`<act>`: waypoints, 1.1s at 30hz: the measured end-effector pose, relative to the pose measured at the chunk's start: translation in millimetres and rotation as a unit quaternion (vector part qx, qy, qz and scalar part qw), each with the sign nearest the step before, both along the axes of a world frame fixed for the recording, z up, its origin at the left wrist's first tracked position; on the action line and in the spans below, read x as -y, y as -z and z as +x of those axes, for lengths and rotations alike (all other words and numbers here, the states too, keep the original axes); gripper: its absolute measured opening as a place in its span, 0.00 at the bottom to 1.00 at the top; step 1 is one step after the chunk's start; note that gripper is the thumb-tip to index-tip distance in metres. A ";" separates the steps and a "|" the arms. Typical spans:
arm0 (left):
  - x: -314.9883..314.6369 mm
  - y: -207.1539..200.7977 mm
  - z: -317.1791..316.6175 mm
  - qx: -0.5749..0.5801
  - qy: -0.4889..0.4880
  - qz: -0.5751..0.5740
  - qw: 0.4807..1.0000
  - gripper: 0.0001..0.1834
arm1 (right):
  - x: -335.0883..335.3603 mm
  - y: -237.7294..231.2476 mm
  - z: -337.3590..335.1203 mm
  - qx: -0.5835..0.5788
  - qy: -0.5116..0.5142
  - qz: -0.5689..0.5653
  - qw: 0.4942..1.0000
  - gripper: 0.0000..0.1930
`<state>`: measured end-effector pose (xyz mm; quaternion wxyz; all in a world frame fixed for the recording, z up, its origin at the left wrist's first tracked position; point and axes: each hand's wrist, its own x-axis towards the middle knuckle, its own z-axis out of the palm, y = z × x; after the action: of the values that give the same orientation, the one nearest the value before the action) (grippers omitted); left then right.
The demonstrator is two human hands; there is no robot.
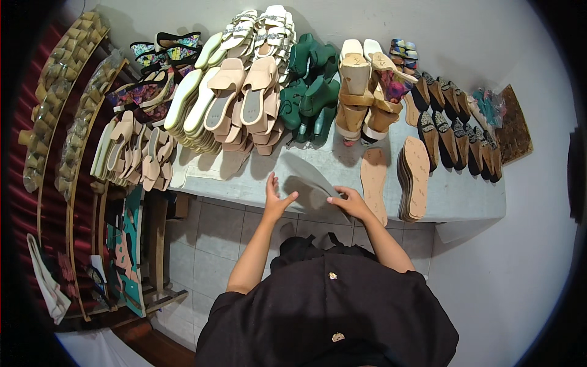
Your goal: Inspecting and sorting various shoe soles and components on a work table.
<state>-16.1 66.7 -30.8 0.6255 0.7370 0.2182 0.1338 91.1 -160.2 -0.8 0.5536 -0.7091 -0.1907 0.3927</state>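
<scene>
Viewed from where I stand: operator in blk. shirt [324, 306] at front edge of cloth-covered table [474, 205].

R hand [351, 203]: pinching thin grey sheet [318, 188] at its R edge, btwn. thumb & fingers; thumb on upper face. Sheet pos.: tilted, over front edge of table, btwn. both hands.

L hand [277, 199]: fingers raised, thumb spread away from them, nothing gripped. Thumb points toward sheet; contact w/ sheet: cannot tell.

Adj. items, R side: single tan insole [374, 180], flat on table, just beyond R hand; insole stack [417, 174] further R, same colour, leaning slightly.

Rear of table, L to R: pale pink sandals [260, 98] in piles, w/ white strapped sandals [272, 40] behind; dk. green heeled shoes [315, 92], heaped; brown-and-white high-heeled pairs [361, 85]; blk. shoes w/ glittery uppers [458, 137], in rows.

Far L: upright rack [85, 177] w/ bagged heel blocks [55, 92] along its slats.
</scene>
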 end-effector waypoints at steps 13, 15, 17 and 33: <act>88.0 -59.3 70.0 0.166 0.021 -0.154 0.974 0.41 | 22.5 19.0 -27.7 -0.442 0.010 0.335 0.832 0.25; 89.4 -54.4 72.7 0.190 0.016 -0.135 0.972 0.39 | 27.2 14.4 -29.2 -0.453 0.027 0.334 0.826 0.25; 90.6 -56.9 74.6 0.180 -0.005 -0.141 0.973 0.37 | 33.8 11.8 -30.7 -0.461 -0.006 0.344 0.818 0.26; 157.0 3.2 133.2 0.080 0.072 -0.031 0.994 0.40 | 64.1 -2.8 -57.6 0.395 0.246 -0.230 0.855 0.37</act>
<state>117.1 -90.3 -34.0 0.6715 0.7181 0.1181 0.1397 33.6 -224.2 2.0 0.3314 -0.9355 -0.1169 -0.0362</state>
